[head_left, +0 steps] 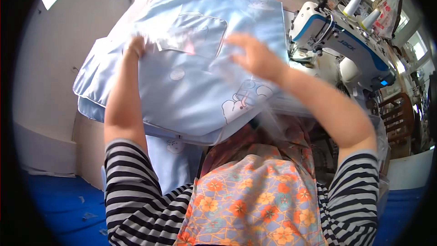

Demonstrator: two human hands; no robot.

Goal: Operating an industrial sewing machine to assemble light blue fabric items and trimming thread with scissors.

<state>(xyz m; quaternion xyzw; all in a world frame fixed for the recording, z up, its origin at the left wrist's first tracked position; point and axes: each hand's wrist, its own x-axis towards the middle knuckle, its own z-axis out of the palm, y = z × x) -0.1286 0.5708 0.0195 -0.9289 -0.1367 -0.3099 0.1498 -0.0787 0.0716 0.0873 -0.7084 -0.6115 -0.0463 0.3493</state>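
Observation:
A light blue, shiny cloth piece [182,100] with pale piping, a sewn-on pocket [200,29] and printed white cartoon animals lies spread over the table in front of me. My left hand [135,46] is over its left part, beside a whitish blurred patch; its fingers are too smeared to read. Above the cloth, right of the pocket, is my right hand [255,57], blurred by motion, with its fingers apart and nothing plainly held. A round whitish spot [177,74] shows on the cloth below the pocket. More blue cloth [170,159] hangs under the table's front edge.
A white and blue sewing machine [341,41] stands at the right, with white thread cones [353,3] behind it. A clear plastic bag [389,11] hangs at the far right, above a brown wooden chair [398,116]. At left is a pale wall [45,73], with blue flooring [59,205] below.

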